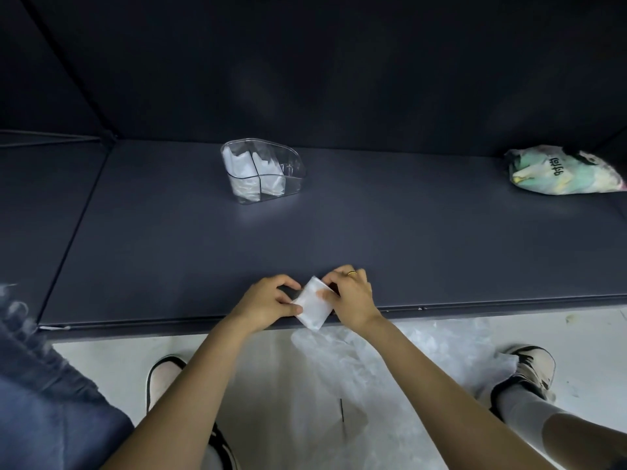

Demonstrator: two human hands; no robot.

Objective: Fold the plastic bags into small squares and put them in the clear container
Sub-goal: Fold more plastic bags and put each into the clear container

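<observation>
A small folded white plastic bag [314, 305] lies tilted at the near edge of the dark table [441, 239]. My left hand [268, 301] pinches its left side and my right hand [351, 295], which wears a ring, pinches its right side. The clear container [293, 164] stands farther back, left of centre, apart from both hands. Folded white bags [252, 171] fill its divided compartments.
A bulging bag [563, 171] stuffed with pale green and white plastic lies at the far right of the table. Loose clear plastic [356, 368] lies on the floor between my shoes. Dark walls close the table's back and left side.
</observation>
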